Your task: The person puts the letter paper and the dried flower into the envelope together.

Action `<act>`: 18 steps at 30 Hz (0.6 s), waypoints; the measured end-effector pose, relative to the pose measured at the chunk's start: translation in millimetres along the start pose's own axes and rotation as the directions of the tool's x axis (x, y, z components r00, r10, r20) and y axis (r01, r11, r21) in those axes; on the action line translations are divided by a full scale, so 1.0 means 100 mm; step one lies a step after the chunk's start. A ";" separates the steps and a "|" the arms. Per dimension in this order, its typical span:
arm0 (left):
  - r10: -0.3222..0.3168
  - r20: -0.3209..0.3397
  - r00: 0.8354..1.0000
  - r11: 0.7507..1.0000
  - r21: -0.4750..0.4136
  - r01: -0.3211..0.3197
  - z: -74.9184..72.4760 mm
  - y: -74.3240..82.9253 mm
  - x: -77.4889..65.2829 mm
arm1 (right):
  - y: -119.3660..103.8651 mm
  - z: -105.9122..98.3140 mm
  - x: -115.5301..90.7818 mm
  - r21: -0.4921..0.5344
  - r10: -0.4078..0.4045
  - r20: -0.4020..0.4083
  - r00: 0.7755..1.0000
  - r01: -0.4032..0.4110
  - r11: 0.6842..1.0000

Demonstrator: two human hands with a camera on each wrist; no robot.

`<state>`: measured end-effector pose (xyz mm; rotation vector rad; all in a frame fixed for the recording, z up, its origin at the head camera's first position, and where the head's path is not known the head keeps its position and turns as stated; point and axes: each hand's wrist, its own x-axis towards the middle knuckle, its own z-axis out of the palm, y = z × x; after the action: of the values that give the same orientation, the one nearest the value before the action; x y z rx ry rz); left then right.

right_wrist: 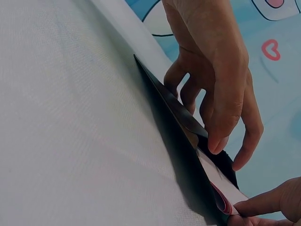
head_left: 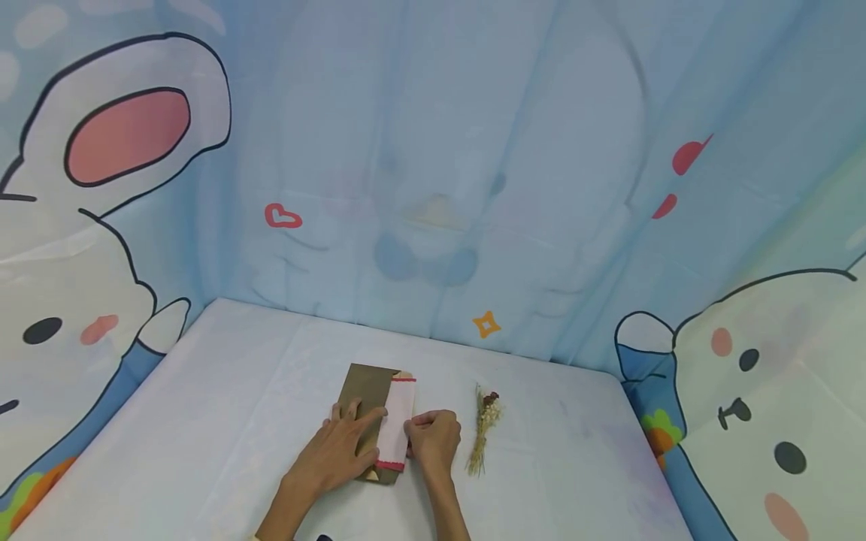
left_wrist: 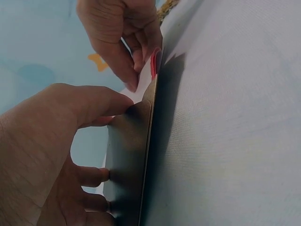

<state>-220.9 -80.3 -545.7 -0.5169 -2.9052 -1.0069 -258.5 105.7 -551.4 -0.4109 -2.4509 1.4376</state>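
Observation:
A dark brown folded card (head_left: 368, 385) lies at a slant on the white table. Along its right side runs a pale pink paper strip (head_left: 398, 409) with red edging at both ends. My left hand (head_left: 331, 457) rests on the card with fingers spread; in the left wrist view its fingertips press the brown surface (left_wrist: 129, 155). At the strip's right edge my right hand (head_left: 436, 439) pinches the paper between thumb and index finger. The right wrist view shows the strip's red-edged end (right_wrist: 221, 200) curving up beside those fingertips.
A small bunch of dried flowers (head_left: 483, 428) lies on the table to the right of my right hand. Behind the white tabletop (head_left: 561, 421) hangs a blue cartoon curtain (head_left: 433, 150). Part of a small black object (head_left: 324, 538) shows at the near edge of the head view.

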 end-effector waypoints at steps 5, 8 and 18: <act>-0.007 0.001 1.000 1.000 0.009 0.007 0.01 0.00 -0.01 | 0.00 0.01 0.00 -0.012 -0.011 -0.005 1.000 0.011 1.000; -0.003 0.001 1.000 1.000 0.010 0.003 0.00 0.01 -0.02 | 0.00 0.02 0.00 -0.009 -0.021 -0.010 1.000 0.021 1.000; 0.010 -0.004 1.000 1.000 0.016 -0.010 -0.01 0.02 -0.01 | 0.00 0.05 0.00 -0.017 -0.044 -0.028 0.999 0.043 0.999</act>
<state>-219.0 -80.0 -543.7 -0.5270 -2.9018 -0.9810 -260.3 101.9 -553.1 -0.3765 -2.4354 1.3855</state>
